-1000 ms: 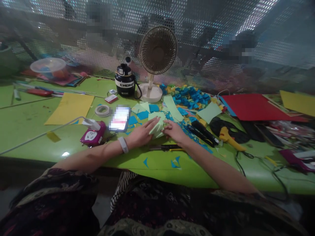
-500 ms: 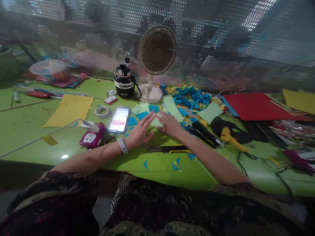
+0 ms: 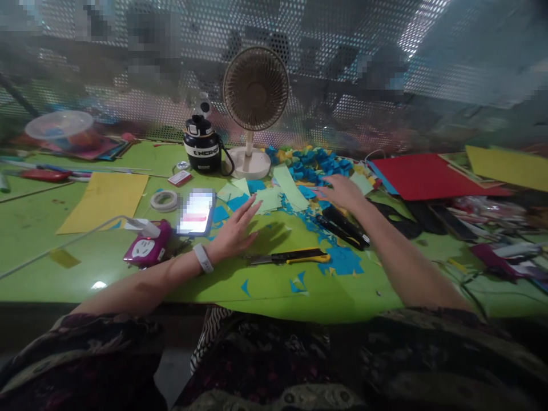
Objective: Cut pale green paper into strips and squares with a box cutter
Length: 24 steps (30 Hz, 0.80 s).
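My left hand (image 3: 234, 233), with a pale band on its wrist, hovers or rests at the edge of pale green paper pieces (image 3: 269, 200), fingers apart and holding nothing. Over to the right, my right hand (image 3: 345, 193) reaches above the paper scraps, fingers stretched and apart; whether they touch the scraps I cannot tell. A pale green strip (image 3: 291, 187) lies between the hands, beside a heap of blue and yellow paper pieces (image 3: 319, 164). Nearer me are a yellow-and-black utility knife (image 3: 306, 256) and a long black tool (image 3: 340, 225) with a metal end.
Left of my hands are a lit phone (image 3: 196, 212), a tape roll (image 3: 163, 200), a purple power socket (image 3: 146, 246) and a yellow sheet (image 3: 105, 197). A fan (image 3: 256, 88) and a black bottle (image 3: 203, 149) stand behind. Red sheets (image 3: 432, 177) lie right.
My right hand has left the pale green paper beside my left hand and moved right, over the scraps. My left hand stays almost in place. The view has shifted slightly right.
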{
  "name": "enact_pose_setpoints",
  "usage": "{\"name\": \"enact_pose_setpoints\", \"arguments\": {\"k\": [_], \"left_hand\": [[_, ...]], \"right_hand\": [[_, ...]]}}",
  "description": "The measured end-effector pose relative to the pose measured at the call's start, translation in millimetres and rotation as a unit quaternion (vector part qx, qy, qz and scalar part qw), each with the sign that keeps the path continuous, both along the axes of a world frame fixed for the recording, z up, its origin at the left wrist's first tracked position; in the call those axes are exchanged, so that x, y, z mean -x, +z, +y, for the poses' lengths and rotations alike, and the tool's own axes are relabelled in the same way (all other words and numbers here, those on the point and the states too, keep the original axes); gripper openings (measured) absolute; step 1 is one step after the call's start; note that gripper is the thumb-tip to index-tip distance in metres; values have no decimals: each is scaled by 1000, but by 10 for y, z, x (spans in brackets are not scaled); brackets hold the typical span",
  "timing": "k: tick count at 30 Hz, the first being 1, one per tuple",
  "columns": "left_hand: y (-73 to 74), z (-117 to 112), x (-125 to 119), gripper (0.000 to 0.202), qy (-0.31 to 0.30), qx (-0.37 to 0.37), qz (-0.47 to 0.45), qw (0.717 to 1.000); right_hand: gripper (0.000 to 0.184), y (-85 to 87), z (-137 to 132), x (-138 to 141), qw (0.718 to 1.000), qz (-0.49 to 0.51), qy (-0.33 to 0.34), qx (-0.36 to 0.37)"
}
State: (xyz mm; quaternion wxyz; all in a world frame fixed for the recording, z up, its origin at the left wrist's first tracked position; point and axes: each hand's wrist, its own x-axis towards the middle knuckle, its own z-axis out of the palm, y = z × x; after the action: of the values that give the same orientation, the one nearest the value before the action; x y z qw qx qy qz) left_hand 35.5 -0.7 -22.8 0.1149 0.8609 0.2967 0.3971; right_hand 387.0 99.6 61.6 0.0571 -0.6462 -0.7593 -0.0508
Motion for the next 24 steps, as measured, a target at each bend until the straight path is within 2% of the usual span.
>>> {"name": "enact_pose_setpoints", "arguments": {"k": [1,3,6,12,16,19,21,24], "left_hand": [[-8,1,-2,88,-2,-1,-1,1000],[-23,-1,-6,88,-6,0,-4,1000],[-35,-14,-9,87,-9,14,1,1000],[-39,-26,5,85,9,34,8,999],[-40,-19,13,85,8,44,12,999],[-44,-11,18,86,0,43,13,999],[-50,-2,20,86,-5,40,12,999],[-45,8,16,81,-12,37,0,999]], "right_hand": [[45,31,14,-185,997,-47,-50,33],[51,31,10,-452,985,-105,-108,88],[56,-55,-40,-566,973,-133,-141,122],[36,-143,-14,-429,974,-102,-187,76],[34,-128,26,-460,976,-83,-199,35],[29,-141,23,-518,979,1,-204,-4],[33,-139,23,-561,975,66,-210,-9],[39,-45,35,-620,966,111,-229,-39]]}}
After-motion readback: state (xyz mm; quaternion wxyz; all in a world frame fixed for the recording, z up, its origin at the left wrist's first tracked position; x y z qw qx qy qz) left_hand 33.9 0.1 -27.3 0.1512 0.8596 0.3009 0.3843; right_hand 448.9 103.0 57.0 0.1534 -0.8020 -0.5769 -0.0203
